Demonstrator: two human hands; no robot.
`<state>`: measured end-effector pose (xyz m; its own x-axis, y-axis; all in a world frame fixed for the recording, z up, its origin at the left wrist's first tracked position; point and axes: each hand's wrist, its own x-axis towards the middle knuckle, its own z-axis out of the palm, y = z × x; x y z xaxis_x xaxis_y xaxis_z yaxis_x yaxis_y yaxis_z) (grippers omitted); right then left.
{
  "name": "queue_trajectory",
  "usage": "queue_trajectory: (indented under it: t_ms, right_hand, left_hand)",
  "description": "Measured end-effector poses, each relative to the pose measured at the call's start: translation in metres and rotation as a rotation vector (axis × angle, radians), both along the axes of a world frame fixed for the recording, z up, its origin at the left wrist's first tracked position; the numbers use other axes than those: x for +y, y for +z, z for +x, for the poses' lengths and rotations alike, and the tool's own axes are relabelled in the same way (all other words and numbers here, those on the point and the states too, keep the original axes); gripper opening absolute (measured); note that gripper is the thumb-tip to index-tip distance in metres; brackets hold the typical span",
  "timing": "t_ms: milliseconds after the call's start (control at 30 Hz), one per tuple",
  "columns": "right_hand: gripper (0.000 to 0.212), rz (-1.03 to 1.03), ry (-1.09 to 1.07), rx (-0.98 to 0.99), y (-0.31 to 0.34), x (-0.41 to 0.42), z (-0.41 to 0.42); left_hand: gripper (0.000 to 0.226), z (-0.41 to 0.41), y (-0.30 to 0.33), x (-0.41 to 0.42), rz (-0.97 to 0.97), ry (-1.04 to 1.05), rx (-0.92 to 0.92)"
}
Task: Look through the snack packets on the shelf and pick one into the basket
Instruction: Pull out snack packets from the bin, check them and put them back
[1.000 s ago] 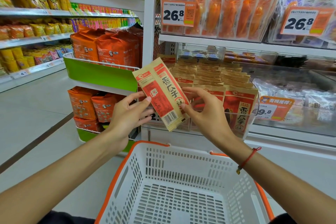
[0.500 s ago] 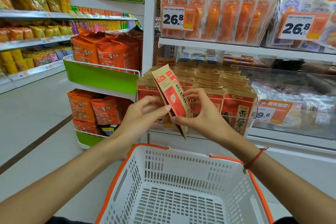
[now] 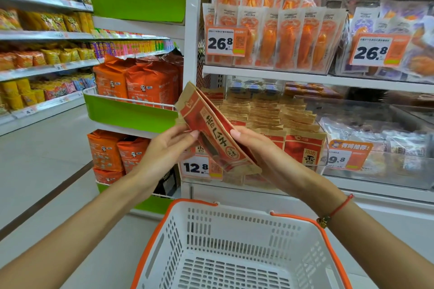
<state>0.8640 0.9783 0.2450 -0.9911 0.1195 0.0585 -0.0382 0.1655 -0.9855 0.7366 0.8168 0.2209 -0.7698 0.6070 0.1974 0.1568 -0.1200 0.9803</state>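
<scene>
- One red-and-tan snack packet [image 3: 217, 135] is held tilted above the far rim of the basket [image 3: 237, 241], in front of the shelf [image 3: 305, 78]; it appears to be two packets pressed together, though that cannot be told for certain.
- Two hands are seen: the left hand [image 3: 168, 151] is pinched on the packet's left edge, and the right hand [image 3: 259, 151] is curled round its right side from behind.
- One white basket with orange trim is seen below the packet, with nothing lying in it; its slotted floor and walls are bare.
- Behind the packet, several rows of like tan packets [image 3: 270, 115] are stood upright in a clear bin on the shelf.
- Four price tags are counted near the packet: 12.8 [image 3: 199, 166] just below it, 9.8 [image 3: 345, 155] to its right, and two reading 26.8 [image 3: 225, 41] above.
- Orange packets [image 3: 286, 40] are ranged on the level above the packet.
- Left of the packet, orange bags [image 3: 138, 80] are stacked in a green-fronted end rack.
- Further left, an aisle of pale floor [image 3: 44, 159] lies open beside shelves of yellow snacks.
</scene>
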Motion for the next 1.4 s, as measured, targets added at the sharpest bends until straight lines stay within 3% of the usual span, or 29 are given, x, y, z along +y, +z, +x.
queue_trajectory:
  t_ms: [100,200,300,400,500,633,967,1167,1400]
  right_hand:
    - [0.030,0.047,-0.018,0.033,0.012,0.003,-0.006]
    - [0.033,0.140,-0.070,0.061,0.031,0.011,-0.017]
    - [0.036,0.329,-0.216,0.126,0.055,0.018,-0.031]
    - [0.029,0.356,-0.401,0.244,0.072,0.021,-0.048]
    - [0.026,0.337,-0.461,0.310,0.071,0.023,-0.061]
    - [0.027,0.552,-0.477,0.395,0.062,0.024,-0.072]
    - [0.028,0.593,-0.446,0.254,0.043,0.055,-0.081]
    - [0.020,0.594,-0.447,0.282,0.042,0.057,-0.085]
    - [0.029,0.693,-0.385,0.138,0.047,0.066,-0.076]
  left_hand:
    - [0.024,-0.012,0.014,0.005,0.051,0.039,-0.025]
    - [0.018,-0.025,0.030,0.018,0.107,0.020,-0.039]
    - [0.022,-0.039,0.049,0.033,0.153,0.038,-0.049]
    - [0.024,-0.051,0.060,0.047,0.151,0.077,-0.059]
    - [0.027,-0.062,0.058,0.055,0.179,0.112,-0.082]
    - [0.024,-0.071,0.057,0.058,0.184,0.133,-0.050]
    - [0.014,-0.077,0.075,0.047,-0.192,0.123,0.195]
    - [0.009,-0.077,0.085,0.041,-0.256,0.129,0.279]
    - [0.011,-0.074,0.083,0.050,-0.396,0.147,0.514]
